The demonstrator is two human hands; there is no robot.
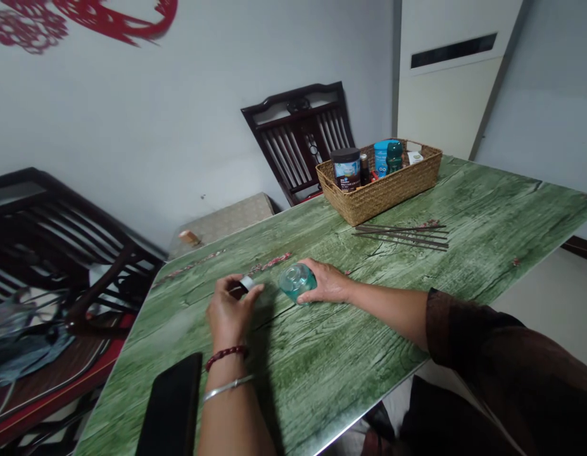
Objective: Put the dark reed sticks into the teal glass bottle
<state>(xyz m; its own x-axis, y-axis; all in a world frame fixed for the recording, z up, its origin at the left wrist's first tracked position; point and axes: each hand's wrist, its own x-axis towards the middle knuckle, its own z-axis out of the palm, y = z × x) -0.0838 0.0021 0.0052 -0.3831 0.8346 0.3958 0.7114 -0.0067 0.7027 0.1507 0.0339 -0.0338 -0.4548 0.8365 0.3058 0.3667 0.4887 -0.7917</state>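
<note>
A clear aqua glass bottle (297,282) lies tilted, apparently on its side, just left of centre on a green wood-grain tabletop (369,329). The right hand (327,282), reaching in from the right below a dark brown sleeve (468,342), is cupped against the bottle and clamps it to the tabletop. Just beside the bottle, the left hand (231,310) pinches a small white-and-dark cap (246,283) between thumb and fingers. A reddish beaded bracelet (225,356) and a slim silver bangle (228,387) circle the left wrist. A flat black rectangular slab (172,405) lies at the table's lower edge, near the left forearm. Toward the upper right, slender dark rods (400,235) lie on the tabletop in front of a woven wicker basket (378,183), which holds a dark-lidded jar (345,168) and a blue container (381,155). A dark wooden slatted chair (297,139) stands beyond the table, and another (60,247) fills the left side of the frame.
</note>
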